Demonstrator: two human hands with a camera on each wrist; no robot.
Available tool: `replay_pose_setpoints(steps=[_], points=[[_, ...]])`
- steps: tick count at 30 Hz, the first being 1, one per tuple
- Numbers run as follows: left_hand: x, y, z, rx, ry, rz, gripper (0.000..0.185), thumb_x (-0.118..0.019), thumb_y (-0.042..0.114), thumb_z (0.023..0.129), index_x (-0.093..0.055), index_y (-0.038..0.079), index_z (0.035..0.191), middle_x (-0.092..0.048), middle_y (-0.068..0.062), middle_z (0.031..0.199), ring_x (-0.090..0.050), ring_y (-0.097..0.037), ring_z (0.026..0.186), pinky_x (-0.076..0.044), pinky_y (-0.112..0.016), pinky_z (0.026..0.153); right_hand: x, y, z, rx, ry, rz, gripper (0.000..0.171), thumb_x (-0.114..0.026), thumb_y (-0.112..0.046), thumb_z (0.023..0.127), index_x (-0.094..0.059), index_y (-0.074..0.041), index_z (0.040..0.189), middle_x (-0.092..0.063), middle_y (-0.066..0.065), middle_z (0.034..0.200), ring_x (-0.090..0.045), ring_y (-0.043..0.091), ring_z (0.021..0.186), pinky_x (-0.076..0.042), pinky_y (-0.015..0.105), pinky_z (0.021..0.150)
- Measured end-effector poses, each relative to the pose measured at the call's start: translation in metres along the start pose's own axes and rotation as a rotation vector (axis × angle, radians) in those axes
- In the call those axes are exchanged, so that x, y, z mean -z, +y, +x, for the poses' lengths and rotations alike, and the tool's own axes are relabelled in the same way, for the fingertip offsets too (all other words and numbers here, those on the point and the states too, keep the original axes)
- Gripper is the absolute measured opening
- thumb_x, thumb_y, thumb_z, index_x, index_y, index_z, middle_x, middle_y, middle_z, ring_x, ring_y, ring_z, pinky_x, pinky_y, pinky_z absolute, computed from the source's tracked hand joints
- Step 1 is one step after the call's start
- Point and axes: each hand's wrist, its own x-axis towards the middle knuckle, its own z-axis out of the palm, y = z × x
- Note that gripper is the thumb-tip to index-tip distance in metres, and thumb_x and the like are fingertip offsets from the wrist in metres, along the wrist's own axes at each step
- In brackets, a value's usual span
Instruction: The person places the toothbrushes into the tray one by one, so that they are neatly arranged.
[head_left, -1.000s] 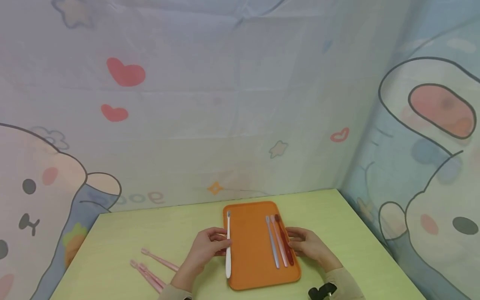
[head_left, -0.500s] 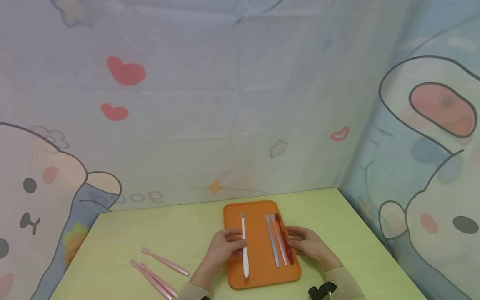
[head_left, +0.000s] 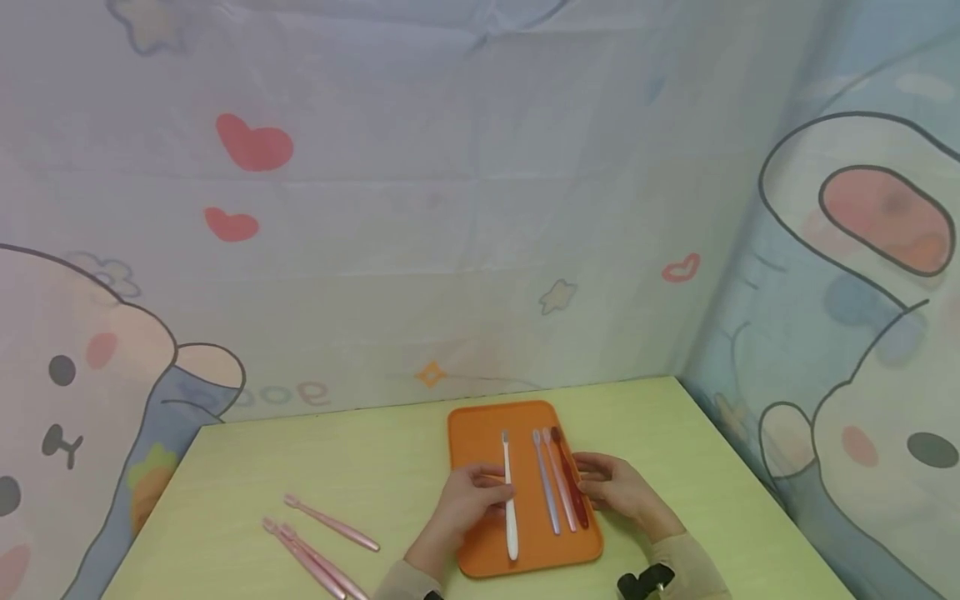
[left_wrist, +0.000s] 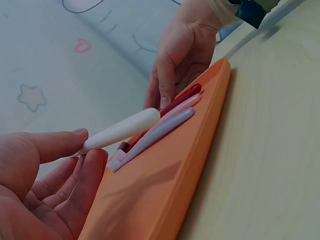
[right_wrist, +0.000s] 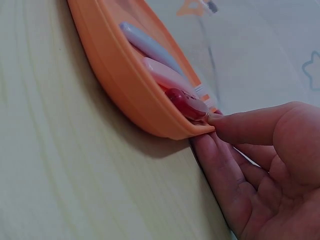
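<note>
An orange tray [head_left: 480, 433] lies on the pale green table [head_left: 375, 467]. My left hand [head_left: 491, 493] pinches a white toothbrush [head_left: 510, 508] by the middle of its handle and holds it lengthwise just above the tray, left of a lilac toothbrush [head_left: 545, 483], a pink toothbrush [head_left: 559, 487] and a dark red toothbrush [head_left: 576, 500] lying side by side. In the left wrist view the white toothbrush [left_wrist: 125, 130] sits between thumb and fingers [left_wrist: 90, 165]. My right hand [head_left: 600, 483] rests at the tray's right edge, with straight fingers [right_wrist: 240, 125] touching the rim [right_wrist: 125, 85] beside the dark red toothbrush [right_wrist: 187, 102].
Three pink toothbrushes [head_left: 330, 523] lie loose on the table at the front left. A cartoon-printed cloth wall [head_left: 450, 208] closes off the back and right sides. A black wrist strap [head_left: 645, 581] shows at the bottom edge.
My left hand has carried the white toothbrush rightward from the tray's left edge to near the lilac one. The right hand has stayed put.
</note>
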Motion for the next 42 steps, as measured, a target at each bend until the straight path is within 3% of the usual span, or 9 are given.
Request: replay_pose_setpoints(steps=[8, 19, 27, 42], points=[[-0.014, -0.001, 0.003, -0.007, -0.018, -0.001, 0.038, -0.079, 0.001, 0.093, -0.066, -0.010, 0.127, -0.075, -0.012, 0.097, -0.072, -0.018, 0.075, -0.065, -0.036, 0.071, -0.001, 0.000, -0.002, 0.007, 0.012, 0.001, 0.057, -0.069, -0.002, 0.100, -0.050, 0.008, 0.152, -0.062, 0.028, 0.144, -0.068, 0.029, 0.119, -0.063, 0.036, 0.082], [-0.027, -0.006, 0.008, 0.008, 0.014, 0.034, 0.036, -0.080, 0.000, 0.092, -0.067, -0.011, 0.125, -0.075, -0.013, 0.096, -0.070, -0.018, 0.071, -0.065, -0.037, 0.067, -0.001, 0.000, -0.004, 0.004, 0.009, 0.005, 0.057, -0.068, -0.003, 0.101, -0.049, 0.009, 0.153, -0.062, 0.028, 0.143, -0.068, 0.028, 0.119, -0.063, 0.035, 0.081], [-0.030, -0.004, 0.012, 0.050, 0.051, 0.062, 0.035, -0.080, 0.003, 0.094, -0.068, -0.008, 0.125, -0.076, -0.012, 0.098, -0.070, -0.017, 0.071, -0.064, -0.032, 0.066, -0.001, 0.001, -0.003, 0.026, 0.002, -0.010, 0.058, -0.068, -0.003, 0.101, -0.047, 0.011, 0.153, -0.059, 0.031, 0.145, -0.068, 0.030, 0.119, -0.062, 0.036, 0.079], [-0.036, 0.002, 0.019, 0.049, 0.097, 0.114, 0.033, -0.081, 0.003, 0.092, -0.068, -0.009, 0.121, -0.074, -0.013, 0.096, -0.071, -0.019, 0.071, -0.064, -0.034, 0.064, -0.001, -0.001, -0.003, 0.001, 0.016, -0.012, 0.057, -0.069, -0.003, 0.101, -0.050, 0.008, 0.153, -0.062, 0.027, 0.143, -0.068, 0.030, 0.120, -0.063, 0.036, 0.083]])
